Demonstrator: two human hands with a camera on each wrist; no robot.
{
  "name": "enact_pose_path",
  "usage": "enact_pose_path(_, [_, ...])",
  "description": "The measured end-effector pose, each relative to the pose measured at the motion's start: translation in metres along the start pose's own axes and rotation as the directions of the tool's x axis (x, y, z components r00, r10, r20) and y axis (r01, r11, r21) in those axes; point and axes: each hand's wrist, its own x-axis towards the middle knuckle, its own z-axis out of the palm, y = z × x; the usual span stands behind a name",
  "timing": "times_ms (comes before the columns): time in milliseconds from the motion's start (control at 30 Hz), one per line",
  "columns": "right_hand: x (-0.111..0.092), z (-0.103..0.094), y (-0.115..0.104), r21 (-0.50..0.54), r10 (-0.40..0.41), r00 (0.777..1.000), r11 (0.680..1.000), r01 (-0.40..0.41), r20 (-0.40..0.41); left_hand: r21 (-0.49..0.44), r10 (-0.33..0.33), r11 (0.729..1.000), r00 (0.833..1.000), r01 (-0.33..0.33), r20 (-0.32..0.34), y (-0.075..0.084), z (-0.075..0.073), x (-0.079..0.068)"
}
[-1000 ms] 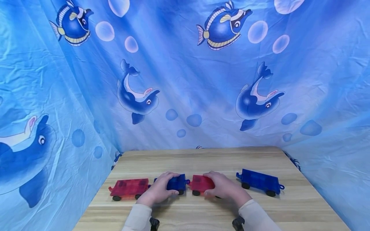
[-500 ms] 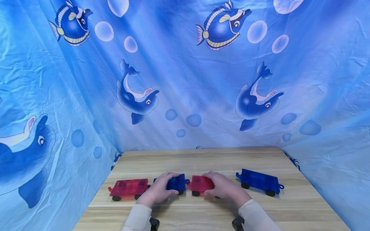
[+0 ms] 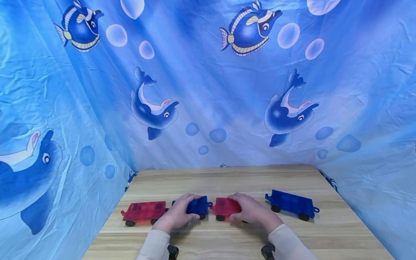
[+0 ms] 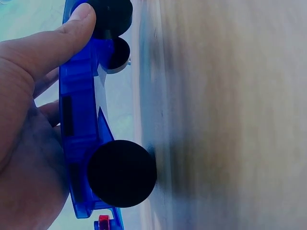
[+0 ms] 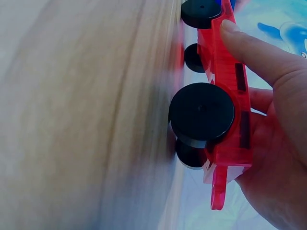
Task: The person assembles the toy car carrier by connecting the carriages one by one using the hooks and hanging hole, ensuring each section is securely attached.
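My left hand (image 3: 180, 213) grips a blue toy train wagon (image 3: 198, 206) by its sides, thumb on the near side in the left wrist view. Its black wheels (image 4: 122, 173) are at the wood surface. My right hand (image 3: 250, 209) holds a red wagon (image 3: 224, 206) the same way; a red loop (image 5: 218, 191) sticks out from its free end. Between the hands, the two wagons meet at their couplings (image 3: 211, 205). Behind the blue wagon stands another red wagon (image 3: 146, 210), its coupling up against the blue one's left end and partly hidden by my left hand.
A second blue wagon (image 3: 291, 203) stands apart at the right, slightly angled, with a hook at one end and a loop at the other. Everything is on a wooden table (image 3: 224, 178). Blue sea-print cloth (image 3: 208, 90) hangs behind and at both sides.
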Motion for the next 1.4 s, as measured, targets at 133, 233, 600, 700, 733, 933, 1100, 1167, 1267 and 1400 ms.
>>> enact_pose_path(133, [-0.001,-0.001,0.0,0.004,-0.015,1.0,1.0,0.015,0.007,0.031,0.018,0.999,1.0,-0.018,0.011,0.001,-0.001,-0.001])
enact_pose_path(233, [-0.001,-0.002,0.0,0.005,-0.016,1.0,1.0,0.016,0.015,0.036,0.02,0.999,1.0,-0.021,0.017,0.002,-0.001,-0.001])
enact_pose_path(600, [0.0,-0.002,0.001,0.001,-0.02,1.0,1.0,0.02,0.014,0.026,0.001,1.0,1.0,-0.002,0.024,0.002,0.0,-0.002])
enact_pose_path(700, [0.0,-0.001,0.001,-0.013,-0.014,1.0,1.0,0.014,0.015,0.024,-0.003,1.0,1.0,0.002,0.022,0.001,0.0,-0.002])
enact_pose_path(733, [0.0,-0.001,0.0,-0.017,-0.011,1.0,1.0,0.011,0.014,0.025,-0.004,1.0,1.0,0.004,0.021,0.001,0.0,-0.002])
enact_pose_path(933, [0.0,0.002,-0.004,-0.064,-0.017,1.0,0.998,0.017,0.013,0.013,-0.024,1.0,0.999,0.024,0.029,0.0,-0.001,-0.003])
enact_pose_path(1100, [-0.001,0.003,-0.005,-0.081,-0.016,1.0,0.997,0.016,0.001,0.013,-0.022,1.0,0.999,0.022,0.03,-0.002,-0.002,-0.003])
enact_pose_path(1167, [-0.003,0.001,-0.004,-0.077,-0.023,1.0,0.997,0.022,-0.008,0.015,-0.024,1.0,0.999,0.023,0.024,-0.003,-0.002,-0.003])
enact_pose_path(1267, [-0.007,-0.004,0.0,-0.071,-0.041,0.999,0.997,0.039,-0.026,0.017,-0.027,1.0,1.0,0.026,0.014,-0.005,-0.002,-0.004])
enact_pose_path(1400, [-0.015,-0.012,0.005,-0.086,-0.057,0.997,0.995,0.052,-0.049,0.014,-0.029,0.999,0.999,0.029,0.012,-0.008,-0.003,-0.005])
